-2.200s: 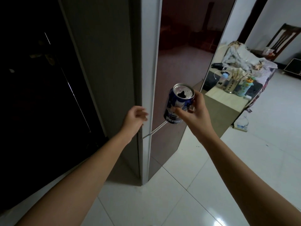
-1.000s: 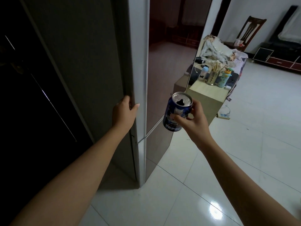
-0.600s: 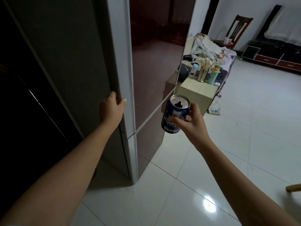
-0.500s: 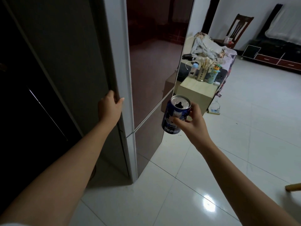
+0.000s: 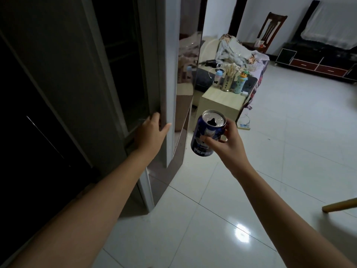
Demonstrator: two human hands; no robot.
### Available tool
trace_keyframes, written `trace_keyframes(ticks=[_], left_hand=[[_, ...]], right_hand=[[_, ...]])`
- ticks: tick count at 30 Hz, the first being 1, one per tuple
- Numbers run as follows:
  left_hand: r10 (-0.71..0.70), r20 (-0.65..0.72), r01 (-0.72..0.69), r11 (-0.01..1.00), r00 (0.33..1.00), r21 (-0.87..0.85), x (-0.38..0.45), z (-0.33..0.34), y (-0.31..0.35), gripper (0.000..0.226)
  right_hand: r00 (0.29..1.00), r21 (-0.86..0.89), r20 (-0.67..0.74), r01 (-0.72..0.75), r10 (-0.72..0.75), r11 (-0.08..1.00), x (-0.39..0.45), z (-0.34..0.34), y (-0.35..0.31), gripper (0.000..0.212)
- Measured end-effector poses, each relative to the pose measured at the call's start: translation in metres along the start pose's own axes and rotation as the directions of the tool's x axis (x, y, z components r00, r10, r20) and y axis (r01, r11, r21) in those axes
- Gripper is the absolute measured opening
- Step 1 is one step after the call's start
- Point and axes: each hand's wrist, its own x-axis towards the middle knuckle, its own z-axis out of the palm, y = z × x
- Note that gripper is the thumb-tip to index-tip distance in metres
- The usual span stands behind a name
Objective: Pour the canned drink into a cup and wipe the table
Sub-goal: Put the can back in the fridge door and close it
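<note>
Right hand (image 5: 229,146) grips the opened can (image 5: 207,133) upright at frame centre, left hand (image 5: 149,135) curls round the fridge door (image 5: 166,78) edge just left of it, so it's fetching time, with cup and pouring next, can kept level.

The tall glossy grey refrigerator door (image 5: 173,78) stands ajar and blocks the left side. To the right, the white tiled floor (image 5: 289,151) is open. Far ahead, a small beige cabinet (image 5: 218,103) carrying bottles stands in the way.
</note>
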Motion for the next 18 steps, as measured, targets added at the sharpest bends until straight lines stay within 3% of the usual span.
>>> trace_keyframes(ticks=[18], left_hand=[[0.36, 0.151, -0.367, 0.93, 0.921, 0.022, -0.011, 0.048, 0.086, 0.029]], right_hand=[[0.979, -0.026, -0.197, -0.056, 0.05, 0.998, -0.038, -0.085, 0.018, 0.059]])
